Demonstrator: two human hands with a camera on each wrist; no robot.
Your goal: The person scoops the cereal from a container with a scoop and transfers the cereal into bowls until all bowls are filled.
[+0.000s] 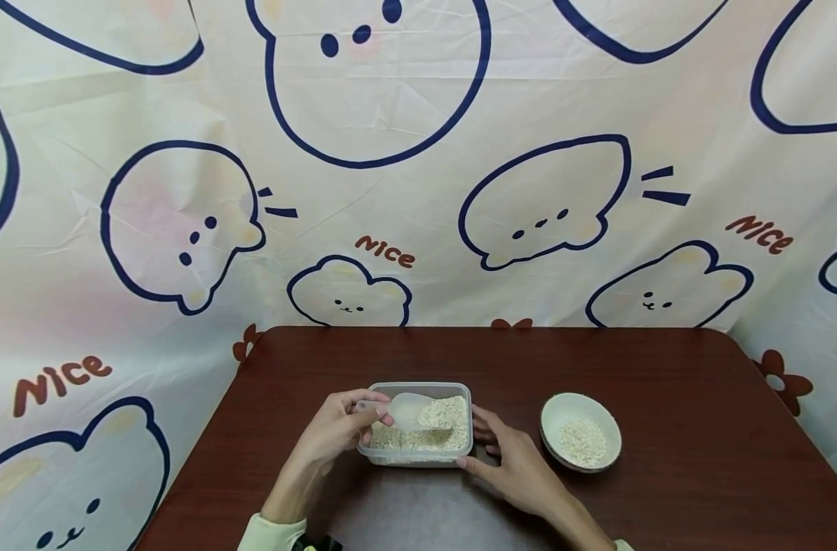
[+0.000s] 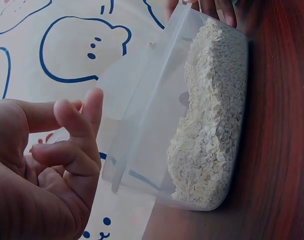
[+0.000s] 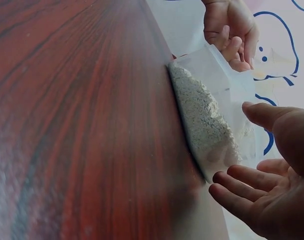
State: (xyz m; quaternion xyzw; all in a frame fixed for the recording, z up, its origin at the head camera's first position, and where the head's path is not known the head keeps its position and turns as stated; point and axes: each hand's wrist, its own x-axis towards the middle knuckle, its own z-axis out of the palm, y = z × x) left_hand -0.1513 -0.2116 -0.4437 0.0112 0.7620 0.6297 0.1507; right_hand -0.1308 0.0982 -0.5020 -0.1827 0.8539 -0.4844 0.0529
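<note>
My left hand (image 1: 339, 428) pinches the handle of a translucent plastic scoop (image 1: 406, 409), its bowl held over the pale oat flakes (image 1: 425, 428) in the clear rectangular plastic container (image 1: 418, 458) on the dark red-brown wooden tabletop (image 1: 666, 490). My right hand (image 1: 511, 463) is loosely open, fingertips touching the container's right side. Near its right stands a cream round bowl (image 1: 580, 432) holding some flakes. The bear-patterned cloth backdrop (image 1: 418, 191) reads "Nice".

Your right hand (image 1: 522, 471) has bare table (image 1: 680, 383) behind and right; only the bowl (image 1: 580, 431) stands near, beside the container (image 1: 418, 425).
</note>
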